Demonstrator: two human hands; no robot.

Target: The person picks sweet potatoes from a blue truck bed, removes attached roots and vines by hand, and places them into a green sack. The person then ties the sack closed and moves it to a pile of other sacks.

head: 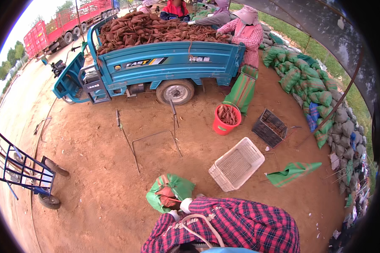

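A green woven sack (185, 186) with orange stripes rests on the dirt in front of me, its mouth towards me and reddish contents showing, probably sweet potatoes. My right hand (186, 205), in a white glove, is at the sack's mouth and grips a thin red cord (174, 200) that runs across the opening. Just below it is my left hand (174, 215), also gloved in white, close to the lower edge of the mouth. My sleeve hides part of the left hand, so its fingers cannot be made out.
A white plastic crate (237, 164), a black crate (270, 126), a red bucket of sweet potatoes (227, 118) and an empty-looking green sack (291, 174) lie ahead right. Beyond stands a blue cargo tricycle (167, 63) heaped with sweet potatoes, people around it. Left is a hand cart (28, 172).
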